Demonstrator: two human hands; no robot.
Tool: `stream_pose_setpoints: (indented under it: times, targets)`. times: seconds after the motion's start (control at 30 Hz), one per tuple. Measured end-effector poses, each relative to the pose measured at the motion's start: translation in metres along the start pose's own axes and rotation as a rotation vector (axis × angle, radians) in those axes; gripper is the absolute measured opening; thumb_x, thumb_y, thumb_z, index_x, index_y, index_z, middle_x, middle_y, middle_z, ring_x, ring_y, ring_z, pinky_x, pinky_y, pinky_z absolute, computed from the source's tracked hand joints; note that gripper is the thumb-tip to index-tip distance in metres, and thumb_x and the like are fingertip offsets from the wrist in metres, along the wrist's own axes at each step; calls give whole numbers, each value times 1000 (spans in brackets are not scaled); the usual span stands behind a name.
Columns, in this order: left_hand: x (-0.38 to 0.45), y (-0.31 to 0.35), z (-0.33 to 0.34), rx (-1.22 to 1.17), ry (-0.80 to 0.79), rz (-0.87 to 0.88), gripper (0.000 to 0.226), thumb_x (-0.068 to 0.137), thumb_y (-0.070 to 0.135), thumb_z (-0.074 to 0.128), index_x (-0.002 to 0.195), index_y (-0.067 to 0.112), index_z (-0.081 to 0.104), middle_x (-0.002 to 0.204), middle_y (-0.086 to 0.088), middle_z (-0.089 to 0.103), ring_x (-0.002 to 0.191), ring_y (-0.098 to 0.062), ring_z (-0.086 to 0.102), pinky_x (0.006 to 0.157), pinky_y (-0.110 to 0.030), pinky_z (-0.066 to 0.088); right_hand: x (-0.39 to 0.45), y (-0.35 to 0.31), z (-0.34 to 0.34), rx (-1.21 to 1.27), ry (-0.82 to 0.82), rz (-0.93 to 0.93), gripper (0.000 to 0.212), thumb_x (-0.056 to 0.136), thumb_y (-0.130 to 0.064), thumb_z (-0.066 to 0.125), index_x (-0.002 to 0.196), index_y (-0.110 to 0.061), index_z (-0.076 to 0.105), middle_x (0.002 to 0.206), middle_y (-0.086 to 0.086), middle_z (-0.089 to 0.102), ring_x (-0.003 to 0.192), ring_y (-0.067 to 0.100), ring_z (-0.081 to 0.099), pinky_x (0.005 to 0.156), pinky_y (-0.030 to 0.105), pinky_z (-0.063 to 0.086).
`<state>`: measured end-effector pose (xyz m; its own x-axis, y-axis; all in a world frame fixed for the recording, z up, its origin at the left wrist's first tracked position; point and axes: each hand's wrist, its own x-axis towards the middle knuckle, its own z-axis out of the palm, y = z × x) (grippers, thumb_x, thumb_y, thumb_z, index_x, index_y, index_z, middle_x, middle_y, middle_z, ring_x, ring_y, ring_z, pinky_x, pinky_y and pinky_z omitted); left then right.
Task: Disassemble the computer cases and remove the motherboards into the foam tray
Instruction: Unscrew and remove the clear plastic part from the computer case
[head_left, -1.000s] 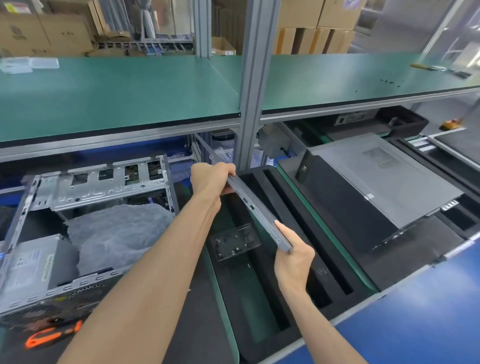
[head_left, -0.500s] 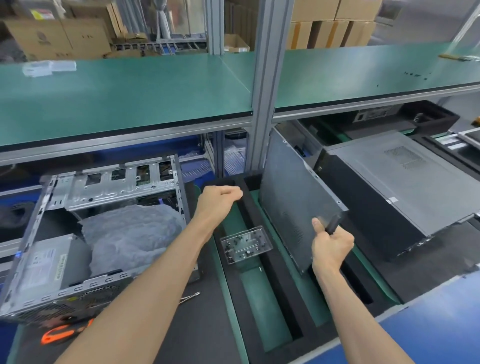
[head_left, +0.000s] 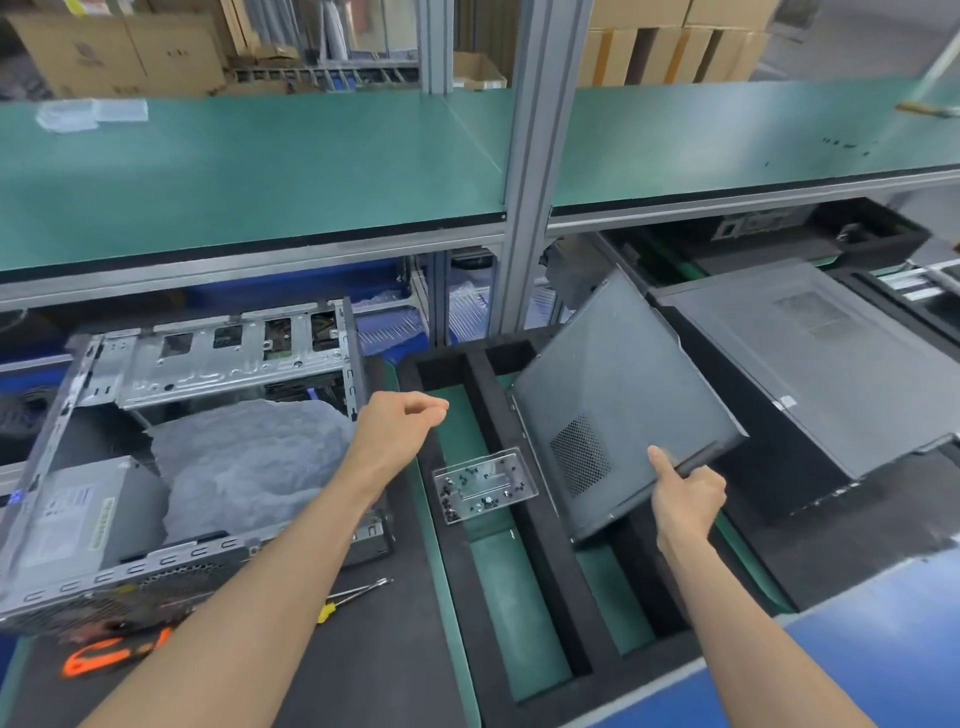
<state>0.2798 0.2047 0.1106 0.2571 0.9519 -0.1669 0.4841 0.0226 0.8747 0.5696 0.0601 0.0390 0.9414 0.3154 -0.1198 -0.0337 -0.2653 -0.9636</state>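
My right hand (head_left: 684, 496) grips the near edge of a dark grey side panel (head_left: 618, 395), thumb on its face; the panel leans tilted over the right slots of the black foam tray (head_left: 498, 374). My left hand (head_left: 400, 423) hovers over the tray's left edge with curled fingers and holds nothing. The opened computer case (head_left: 171, 447) lies at left, with a grey plastic bag (head_left: 249, 462) and a power supply (head_left: 78, 514) inside. A closed dark case (head_left: 815, 364) lies at right.
A clear plastic box of screws (head_left: 485, 483) sits in a tray slot. A yellow-handled screwdriver (head_left: 353, 597) and orange-handled pliers (head_left: 111, 654) lie on the black mat in front of the open case. A green shelf (head_left: 260, 166) overhangs the bench, with an aluminium post (head_left: 535, 171).
My left hand let go of the panel and drew back to the left. The right hand swung the panel from edge-on to leaning face-up further right over the tray.
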Motion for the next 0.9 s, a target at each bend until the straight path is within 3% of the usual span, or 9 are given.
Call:
stream_pose_setpoints:
  times: [0.1, 0.17, 0.3, 0.47, 0.6, 0.67, 0.77, 0.83, 0.9]
  targets:
    - [0, 3, 0, -34, 10, 2, 23, 89, 21, 69, 81, 41, 77, 93, 26, 73, 102, -5, 68, 103, -39, 51, -2, 1, -8, -202, 22, 20, 38, 84, -28, 80, 80, 2, 56, 84, 8, 59, 82, 26, 54, 75, 36, 42]
    - [-1, 5, 0, -41, 25, 14, 27, 89, 19, 68, 78, 42, 76, 88, 26, 73, 94, 0, 69, 99, -38, 54, -1, -1, -13, -260, -28, 34, 42, 85, -25, 79, 103, 7, 58, 103, 18, 60, 95, 27, 54, 84, 39, 46]
    - [-8, 6, -5, -49, 57, 35, 30, 88, 16, 66, 73, 40, 76, 81, 25, 73, 84, -2, 71, 90, -38, 58, -2, -9, -20, -295, -66, 82, 40, 86, -4, 73, 118, 1, 49, 117, 24, 59, 90, 36, 64, 84, 44, 56]
    - [-18, 1, -23, -91, 93, 23, 22, 90, 15, 66, 82, 31, 79, 88, 18, 75, 91, -8, 70, 92, -41, 57, -11, -13, -16, -284, -38, 162, 37, 90, 5, 53, 125, 2, 41, 121, 28, 55, 89, 32, 52, 78, 32, 44]
    - [-23, -4, -40, -116, 156, 27, 22, 88, 12, 66, 86, 29, 80, 85, 17, 76, 85, -5, 70, 86, -32, 58, -8, -21, -14, -257, 3, 198, 44, 91, -2, 52, 132, 9, 42, 129, 29, 54, 112, 39, 57, 82, 30, 41]
    - [-27, -8, -47, -112, 188, 17, 23, 88, 10, 65, 89, 28, 80, 83, 17, 75, 69, 5, 64, 73, -22, 54, -9, -28, -8, -296, 41, 237, 48, 89, -5, 53, 133, 10, 42, 134, 30, 50, 116, 44, 54, 92, 38, 46]
    - [-34, -20, -63, -82, 215, 2, 22, 91, 10, 64, 96, 25, 79, 81, 18, 73, 48, 7, 52, 51, -7, 39, -33, -45, 21, -337, -9, 199, 51, 86, -4, 55, 133, 12, 40, 140, 31, 42, 120, 45, 50, 102, 44, 44]
    - [-37, -30, -80, -76, 241, -16, 19, 92, 9, 66, 102, 20, 78, 92, 12, 74, 64, 11, 60, 55, -3, 41, -60, -58, 48, -313, -78, 122, 53, 84, -2, 56, 133, 10, 41, 141, 30, 43, 124, 44, 49, 104, 44, 43]
    - [-37, -39, -95, -11, 259, -41, 21, 90, 9, 67, 107, 17, 76, 104, 5, 74, 89, 0, 66, 69, -6, 45, -92, -74, 71, -266, -178, 29, 58, 84, -2, 59, 139, 2, 43, 142, 24, 45, 124, 37, 50, 98, 36, 42]
